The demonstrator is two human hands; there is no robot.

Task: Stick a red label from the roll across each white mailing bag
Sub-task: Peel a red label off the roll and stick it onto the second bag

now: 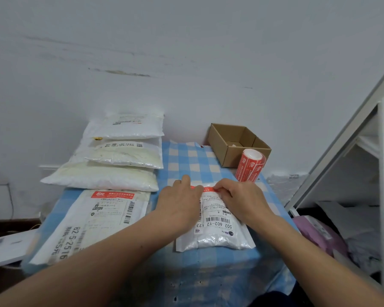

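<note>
My forearms [102, 260] reach in from 6 o'clock over the blue-checked desk [186, 158]. The left grip [182, 200] lies flat, fingers straight and close together, pressing the left end of the red label [208, 189] onto the far edge of the white mailing bag [217, 238] at centre. The right grip [242, 198] bends its fingertips onto the label's right end; I cannot tell whether it is pinching or only pressing. The roll [249, 166] stands at 1 o'clock, just in front of a cardboard box [231, 140]. An already labelled bag [93, 218] lies at 9 o'clock.
</note>
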